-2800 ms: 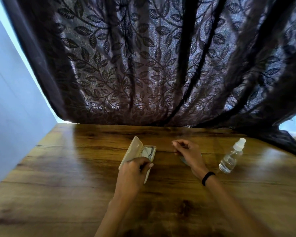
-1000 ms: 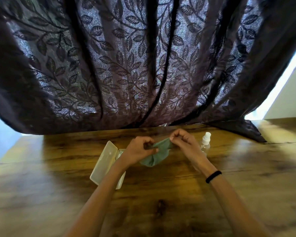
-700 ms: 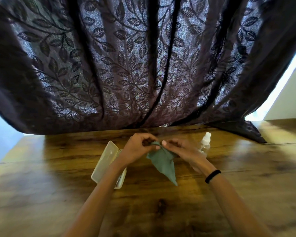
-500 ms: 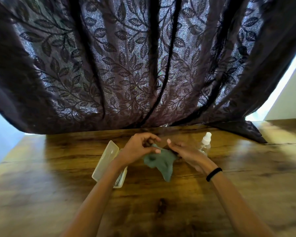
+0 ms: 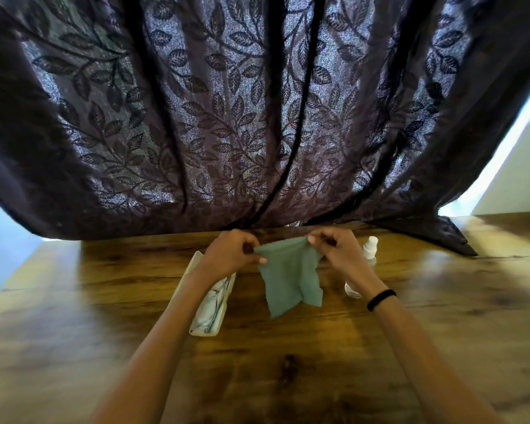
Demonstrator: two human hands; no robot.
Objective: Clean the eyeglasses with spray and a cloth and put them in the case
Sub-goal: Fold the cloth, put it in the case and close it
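A grey-green cloth (image 5: 289, 278) hangs spread out above the wooden table, pinched at its top corners by both hands. My left hand (image 5: 230, 254) grips the left corner and my right hand (image 5: 337, 250) grips the right corner. Below my left forearm lies the open cream case (image 5: 210, 313) with the eyeglasses (image 5: 213, 306) inside it, partly hidden by the arm. A small clear spray bottle (image 5: 369, 252) with a white top stands just behind my right wrist.
A dark leaf-patterned curtain (image 5: 242, 117) hangs along the table's far edge and drapes onto the table (image 5: 288, 362) at the back right. Pale walls show at both sides. A black band circles my right wrist.
The cloth was bunched between my hands half a second ago. My hands have moved apart, and it now hangs opened out flat. The case and bottle have stayed put.
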